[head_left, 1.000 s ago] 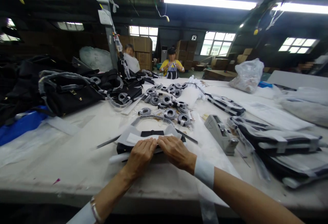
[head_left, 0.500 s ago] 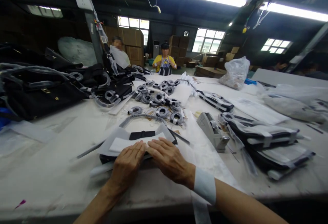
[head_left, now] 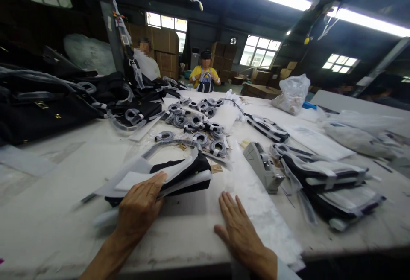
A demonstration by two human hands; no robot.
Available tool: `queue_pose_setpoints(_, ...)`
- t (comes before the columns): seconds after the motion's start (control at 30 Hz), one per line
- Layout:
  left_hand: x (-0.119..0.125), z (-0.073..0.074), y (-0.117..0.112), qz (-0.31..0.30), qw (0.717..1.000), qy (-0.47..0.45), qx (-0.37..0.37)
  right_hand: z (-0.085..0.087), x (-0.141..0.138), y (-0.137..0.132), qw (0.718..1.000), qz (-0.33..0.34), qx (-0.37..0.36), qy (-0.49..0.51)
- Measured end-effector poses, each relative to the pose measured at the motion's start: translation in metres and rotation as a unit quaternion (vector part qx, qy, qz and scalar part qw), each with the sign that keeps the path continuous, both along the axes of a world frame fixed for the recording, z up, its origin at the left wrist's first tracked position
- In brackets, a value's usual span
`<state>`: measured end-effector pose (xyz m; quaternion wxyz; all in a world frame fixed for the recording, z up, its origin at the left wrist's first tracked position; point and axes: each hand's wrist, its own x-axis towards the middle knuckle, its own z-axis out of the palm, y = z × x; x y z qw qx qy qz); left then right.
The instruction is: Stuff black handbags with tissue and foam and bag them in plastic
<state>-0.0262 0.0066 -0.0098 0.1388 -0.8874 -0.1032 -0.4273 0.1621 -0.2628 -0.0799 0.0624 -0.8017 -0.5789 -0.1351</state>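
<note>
A black handbag (head_left: 201,164) with white padding sheets and a wrapped handle lies in front of me, its right side lifted off the table. My left hand (head_left: 141,199) grips its near edge, fingers over the white sheet (head_left: 134,179) and the thumb side underneath. To the right, my right hand (head_left: 238,228) is open, with fingers stretched out at the left edge of a long stack of white wrapping sheets (head_left: 262,207). Whether the palm presses on them I cannot tell. A tape dispenser (head_left: 264,167) stands beyond this hand.
Several coiled, wrapped straps (head_left: 196,122) lie past the bag. Wrapped bags (head_left: 336,177) are stacked at the right, black handbags (head_left: 45,109) piled at the left. A plastic bag (head_left: 292,94) stands farther back. A person in yellow (head_left: 205,75) works across the table (head_left: 179,246).
My right hand has left the handbag and moved right and down to the white sheets. The handbag's right side has come up in my left hand, exposing its black side.
</note>
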Motion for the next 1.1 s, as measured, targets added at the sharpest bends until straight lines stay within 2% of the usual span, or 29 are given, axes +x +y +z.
queue_pose_setpoints(0.1, 0.000, 0.000, 0.001, 0.015, 1.000, -0.008, -0.011, -0.012, -0.025, 0.000, 0.999, 0.036, 0.013, -0.006)
queue_pose_setpoints(0.23, -0.001, -0.005, 0.000, 0.021, 0.999, -0.007, -0.032, -0.022, -0.051, 0.001, 0.981, 0.185, 0.051, -0.032)
queue_pose_setpoints(0.3, 0.000, -0.006, -0.002, 0.015, 0.999, -0.004, -0.044, -0.017, -0.060, 0.012, 0.969, 0.241, 0.044, -0.013)
queue_pose_setpoints(0.4, -0.001, -0.004, -0.001, 0.013, 0.998, -0.012, -0.063, 0.007, -0.063, 0.045, 0.960, 0.262, -0.023, 0.095)
queue_pose_setpoints(0.5, -0.002, 0.004, 0.004, 0.035, 0.995, -0.032, -0.086, 0.033, -0.051, 0.078, 0.947, 0.259, -0.079, 0.174)
queue_pose_setpoints(0.6, -0.005, 0.012, 0.009, 0.058, 0.992, -0.046, -0.103, 0.035, -0.027, 0.080, 0.952, 0.238, -0.045, 0.186)
queue_pose_setpoints(0.7, -0.008, 0.016, 0.011, 0.062, 0.990, -0.052, -0.111, 0.021, 0.007, 0.040, 0.972, 0.168, -0.007, 0.162)
queue_pose_setpoints(0.77, -0.009, 0.016, 0.009, 0.059, 0.990, -0.055, -0.116, 0.016, 0.032, 0.004, 0.979, 0.139, -0.051, 0.138)
queue_pose_setpoints(0.83, -0.009, 0.015, 0.008, 0.052, 0.990, -0.061, -0.118, 0.021, 0.052, -0.025, 0.981, 0.107, -0.099, 0.129)
queue_pose_setpoints(0.9, -0.008, 0.013, 0.008, 0.042, 0.990, -0.063, -0.122, 0.033, 0.060, -0.036, 0.983, 0.076, -0.101, 0.131)
queue_pose_setpoints(1.0, -0.006, 0.011, 0.010, 0.035, 0.988, -0.059, -0.137, 0.046, 0.053, -0.013, 0.991, 0.025, -0.020, 0.132)
queue_pose_setpoints(1.07, -0.006, 0.011, 0.010, 0.031, 0.986, -0.057, -0.151, 0.040, 0.044, 0.017, 0.991, 0.007, 0.031, 0.127)
queue_pose_setpoints(1.1, -0.007, 0.011, 0.008, 0.029, 0.985, -0.059, -0.160, 0.032, 0.039, 0.033, 0.991, 0.005, 0.048, 0.124)
